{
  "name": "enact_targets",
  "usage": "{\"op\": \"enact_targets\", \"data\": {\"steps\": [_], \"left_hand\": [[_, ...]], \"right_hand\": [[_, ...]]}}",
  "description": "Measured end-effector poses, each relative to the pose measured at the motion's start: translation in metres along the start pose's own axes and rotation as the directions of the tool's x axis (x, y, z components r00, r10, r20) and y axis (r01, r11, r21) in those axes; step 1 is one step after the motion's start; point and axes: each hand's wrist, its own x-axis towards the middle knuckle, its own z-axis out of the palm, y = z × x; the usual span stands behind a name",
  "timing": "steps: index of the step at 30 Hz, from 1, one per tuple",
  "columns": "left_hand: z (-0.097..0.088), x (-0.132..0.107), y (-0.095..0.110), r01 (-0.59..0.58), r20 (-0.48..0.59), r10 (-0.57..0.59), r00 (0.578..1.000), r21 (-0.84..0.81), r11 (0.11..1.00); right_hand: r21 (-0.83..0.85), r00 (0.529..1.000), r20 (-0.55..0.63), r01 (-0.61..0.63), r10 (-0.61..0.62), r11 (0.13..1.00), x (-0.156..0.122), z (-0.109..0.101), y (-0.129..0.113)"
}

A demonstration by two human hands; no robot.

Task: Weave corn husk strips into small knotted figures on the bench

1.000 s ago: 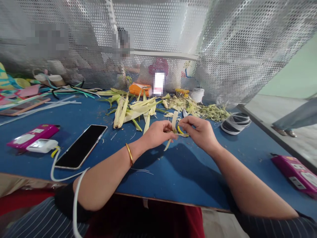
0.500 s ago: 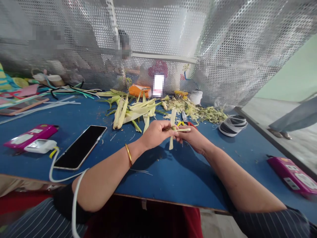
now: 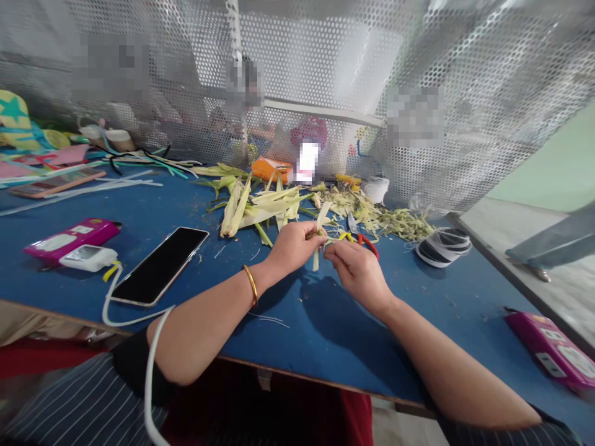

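My left hand (image 3: 294,246) is closed in a pinch around the middle of crossed pale corn husk strips (image 3: 323,214). One strip stands up above the fingers and its lower end hangs below them. Just to the right, my right hand (image 3: 360,272) is closed, its fingertips pinched at the sideways end of a strip; the fingers hide most of that end. Behind the right hand lie scissors (image 3: 369,244) with red and yellow handles. Larger corn husks (image 3: 264,210) are heaped beyond my left hand.
Shredded husk (image 3: 404,223) is piled at the back right, near a striped spool (image 3: 442,248) wound with white thread. A black phone (image 3: 160,266) and purple box (image 3: 74,238) lie left; another purple box (image 3: 553,347) is right. A perforated screen (image 3: 320,62) borders the table's back.
My right hand has turned over, knuckles up, and drawn its fingers into a pinch at the strip's right end. The scissors show more. The view has shifted slightly.
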Motion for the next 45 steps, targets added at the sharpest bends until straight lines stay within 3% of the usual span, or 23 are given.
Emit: {"op": "enact_targets", "data": {"steps": [3, 7, 11, 16, 21, 24, 26, 31, 34, 38, 45], "left_hand": [[0.001, 0.0, -0.001, -0.004, 0.032, 0.003, 0.999, 0.015, 1.0], [0.003, -0.001, -0.004, 0.059, 0.107, -0.051, 0.993, -0.069, 0.996], [0.006, -0.003, -0.006, 0.139, 0.216, -0.089, 0.972, -0.225, 0.964], [0.005, -0.005, 0.0, 0.15, 0.284, -0.091, 0.955, -0.192, 0.97], [0.001, -0.007, 0.007, 0.098, 0.401, -0.021, 0.916, -0.174, 0.98], [-0.001, -0.008, 0.009, 0.097, 0.465, 0.018, 0.885, -0.223, 0.97], [-0.002, -0.008, 0.01, 0.096, 0.481, 0.033, 0.876, -0.242, 0.966], [-0.001, -0.009, 0.016, 0.121, 0.359, 0.031, 0.933, -0.393, 0.912], [0.0, -0.008, 0.016, 0.135, 0.269, -0.002, 0.963, -0.477, 0.869], [0.001, -0.006, 0.01, 0.148, 0.186, -0.073, 0.98, -0.427, 0.892], [0.0, -0.004, 0.001, 0.037, -0.009, -0.039, 0.999, -0.122, 0.992]], "right_hand": [[-0.107, 0.997, 0.037, 0.068, -0.064, 0.992, 0.0, -0.001, -0.001], [-0.187, 1.0, -0.023, 0.003, -0.007, 0.982, 0.002, -0.006, 0.002], [-0.08, 0.99, -0.074, -0.124, 0.118, 0.989, 0.005, -0.014, 0.008], [-0.003, 0.972, -0.026, -0.234, 0.234, 0.972, 0.008, -0.018, 0.014], [0.19, 0.937, 0.095, -0.348, 0.335, 0.918, 0.009, -0.016, 0.024], [0.346, 0.904, 0.206, -0.425, 0.374, 0.837, 0.011, -0.015, 0.028], [0.466, 0.873, 0.278, -0.487, 0.4, 0.739, 0.012, -0.016, 0.028], [0.692, 0.786, 0.392, -0.595, 0.479, 0.41, 0.014, -0.014, 0.026], [0.758, 0.781, 0.361, -0.564, 0.509, 0.327, 0.013, -0.006, 0.024], [0.757, 0.792, 0.279, -0.529, 0.542, 0.383, 0.012, 0.004, 0.02], [0.614, 0.846, 0.114, -0.472, 0.521, 0.632, 0.008, 0.01, 0.013]]}}
